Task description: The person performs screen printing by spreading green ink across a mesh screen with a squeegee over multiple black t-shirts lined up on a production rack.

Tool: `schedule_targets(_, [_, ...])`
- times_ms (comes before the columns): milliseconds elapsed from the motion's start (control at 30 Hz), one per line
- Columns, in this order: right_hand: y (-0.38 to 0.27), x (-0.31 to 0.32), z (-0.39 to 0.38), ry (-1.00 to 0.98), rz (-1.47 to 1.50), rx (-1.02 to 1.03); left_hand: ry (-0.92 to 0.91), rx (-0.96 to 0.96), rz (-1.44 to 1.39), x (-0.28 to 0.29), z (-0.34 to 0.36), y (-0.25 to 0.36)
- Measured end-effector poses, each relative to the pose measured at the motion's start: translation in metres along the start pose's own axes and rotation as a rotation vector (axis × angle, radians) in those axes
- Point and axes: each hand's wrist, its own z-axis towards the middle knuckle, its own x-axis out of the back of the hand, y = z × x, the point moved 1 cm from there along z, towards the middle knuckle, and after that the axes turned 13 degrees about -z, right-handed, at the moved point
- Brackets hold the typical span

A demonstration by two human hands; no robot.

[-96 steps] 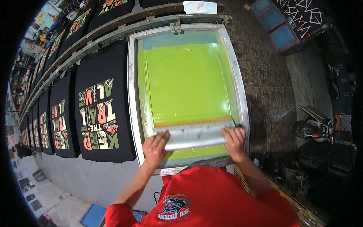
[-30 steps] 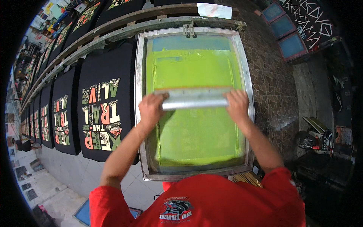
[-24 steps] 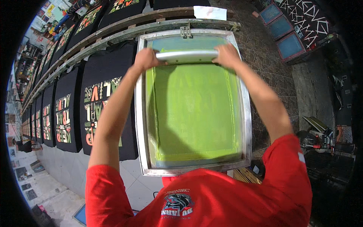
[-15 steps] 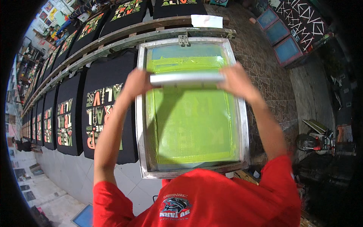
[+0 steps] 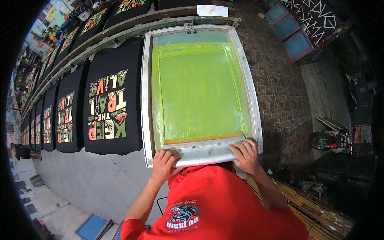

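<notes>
A metal-handled squeegee (image 5: 204, 152) lies across the near end of a silkscreen frame (image 5: 146, 96), its orange blade edge against the mesh. My left hand (image 5: 165, 163) grips the squeegee's left end, and my right hand (image 5: 245, 155) grips its right end. Bright green ink (image 5: 196, 96) coats most of the mesh, with thicker ridges along the sides and far end. A metal hinge clamp (image 5: 190, 28) joins the frame's far edge to a rail. Whatever lies beneath the screen is hidden by the ink.
Black printed shirts (image 5: 110, 96) on boards line up to my left, with more beyond the long rail (image 5: 120, 38). White paper (image 5: 212, 11) rests on the rail. Blue screens (image 5: 299, 46) lean at the far right; another blue screen (image 5: 93, 227) is at the lower left.
Both hands have drawn the squeegee toward me, from the far part of the screen to its near end. The view has shifted slightly.
</notes>
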Motion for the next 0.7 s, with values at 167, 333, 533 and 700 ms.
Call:
schedule_targets(167, [-0.008,0.010,-0.008,-0.116,0.126,-0.014,0.021,-0.058,-0.034,-0.001,-0.003,0.005])
schedule_targets(333, [0.000,0.023,-0.013,0.039,0.180,-0.292,0.508,0.230,-0.052,0.012,-0.032,-0.004])
schedule_targets(533, [0.063,-0.030,-0.045,-0.186,0.281,-1.138,0.579,1.207,-0.552,0.025,-0.050,-0.026])
schedule_targets(700, [0.086,-0.032,-0.028,-0.322,0.426,-1.139,0.482,1.284,-0.507,0.025,-0.049,-0.052])
